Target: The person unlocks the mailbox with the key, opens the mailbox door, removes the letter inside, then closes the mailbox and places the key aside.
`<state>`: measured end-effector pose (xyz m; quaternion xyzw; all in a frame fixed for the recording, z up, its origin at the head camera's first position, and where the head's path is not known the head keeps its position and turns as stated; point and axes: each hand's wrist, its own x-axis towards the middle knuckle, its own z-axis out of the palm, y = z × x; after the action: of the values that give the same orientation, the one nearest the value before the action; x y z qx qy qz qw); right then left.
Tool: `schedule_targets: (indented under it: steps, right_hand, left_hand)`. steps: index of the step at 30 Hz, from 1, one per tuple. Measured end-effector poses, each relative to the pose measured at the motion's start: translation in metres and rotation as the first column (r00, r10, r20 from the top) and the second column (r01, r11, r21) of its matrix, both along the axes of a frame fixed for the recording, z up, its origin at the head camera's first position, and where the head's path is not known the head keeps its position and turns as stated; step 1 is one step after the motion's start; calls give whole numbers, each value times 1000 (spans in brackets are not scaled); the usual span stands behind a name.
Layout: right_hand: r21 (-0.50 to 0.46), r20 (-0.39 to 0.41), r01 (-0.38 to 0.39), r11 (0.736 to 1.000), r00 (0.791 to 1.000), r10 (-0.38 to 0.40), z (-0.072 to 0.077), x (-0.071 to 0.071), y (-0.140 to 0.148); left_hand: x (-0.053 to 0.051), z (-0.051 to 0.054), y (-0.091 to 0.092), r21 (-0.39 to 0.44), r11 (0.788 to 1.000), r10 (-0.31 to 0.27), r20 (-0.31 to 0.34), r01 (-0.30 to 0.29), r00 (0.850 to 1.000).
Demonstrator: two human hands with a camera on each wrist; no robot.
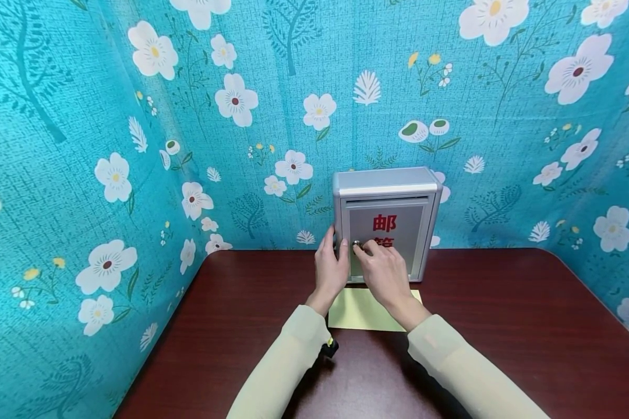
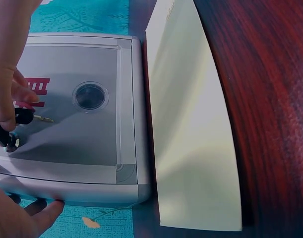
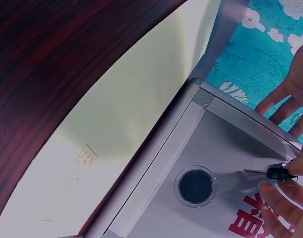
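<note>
A grey metal mailbox (image 1: 389, 181) with red characters on its front stands upright on the table. My right hand (image 1: 387, 273) pinches a black-headed key (image 2: 2, 135) at the lock (image 2: 13, 144) on the left of the mailbox's front. A second black-headed key (image 3: 277, 172) hangs beside it, its metal shaft pointing away from the lock. My left hand (image 1: 331, 269) rests against the mailbox's left side, fingers nearly straight along it and thumb near the front edge. How far the pinched key sits in the lock is hidden by the fingers.
A pale yellow paper (image 1: 359, 308), like an envelope with small red print, lies on the dark red wooden table (image 1: 251, 326) just before the mailbox. The mailbox front has a round dark window (image 3: 196, 186). Behind hangs a blue flowered cloth (image 1: 272, 128).
</note>
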<state>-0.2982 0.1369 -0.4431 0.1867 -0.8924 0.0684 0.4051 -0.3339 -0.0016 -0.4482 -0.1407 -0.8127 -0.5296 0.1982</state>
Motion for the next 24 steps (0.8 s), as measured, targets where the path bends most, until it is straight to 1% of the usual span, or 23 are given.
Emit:
schedule_targets:
  steps: [10, 18, 24]
  right_hand:
    - [-32, 32, -4, 999, 999, 5, 2, 2, -1]
    - [-81, 75, -18, 997, 997, 24, 2, 3, -2]
    - [-121, 87, -27, 992, 995, 37, 1, 2, -1]
  left_hand:
    - [0, 0, 0, 1, 1000, 1, -12, -1, 1000]
    - [-2, -1, 1, -7, 1000, 2, -1, -2, 1000]
    - [-1, 0, 0, -16, 1000, 2, -3, -2, 1000]
